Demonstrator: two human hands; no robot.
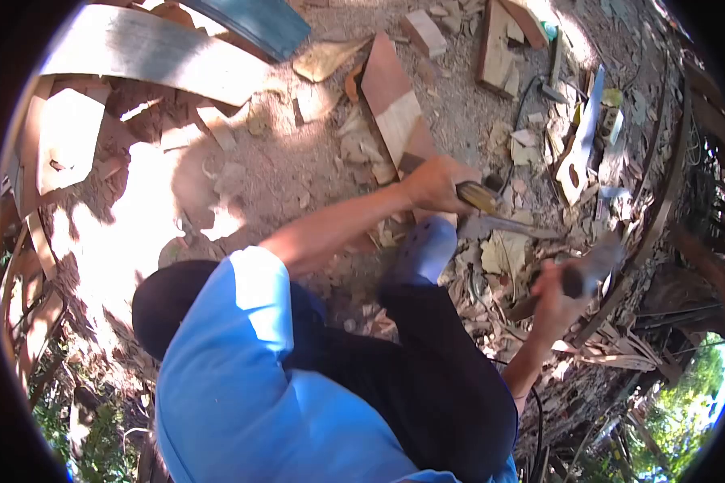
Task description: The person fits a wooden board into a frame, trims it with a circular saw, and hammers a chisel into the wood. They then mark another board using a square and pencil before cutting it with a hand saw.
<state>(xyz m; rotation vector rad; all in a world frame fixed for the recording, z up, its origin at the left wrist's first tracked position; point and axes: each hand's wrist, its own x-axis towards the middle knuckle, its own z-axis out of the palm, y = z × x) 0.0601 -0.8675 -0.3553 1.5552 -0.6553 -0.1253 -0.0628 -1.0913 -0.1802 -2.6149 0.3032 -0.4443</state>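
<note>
Over chip-strewn ground in a sunlit yard, left hand (437, 183) wrapped tight around the yellowish handle of a chisel (479, 197), blade slanting down into the wood scraps (499, 253) just beside a blue clog (427, 245) planted at the near end of a two-tone plank (395, 109). Right hand (557, 296) fisted on a hammer (592, 270), blurred, held off to the side and apart from the chisel's butt. Likeliest trouble: a glancing blow, sliding off the handle's end onto the left knuckles, with so little handle showing beyond the grip. Equally possible: the blade skating off the work toward the clog, close by and soft-looking. Cannot tell exactly where the chisel's tip bites, lost among the shavings. Plank apparently pinned by nothing but the foot, so liable to shift under a hard strike. Loose offcuts underfoot, ready to roll or tip and spoil balance mid-swing. Flying chips another hazard, judging by the steep downward look onto the work from close above.
</note>
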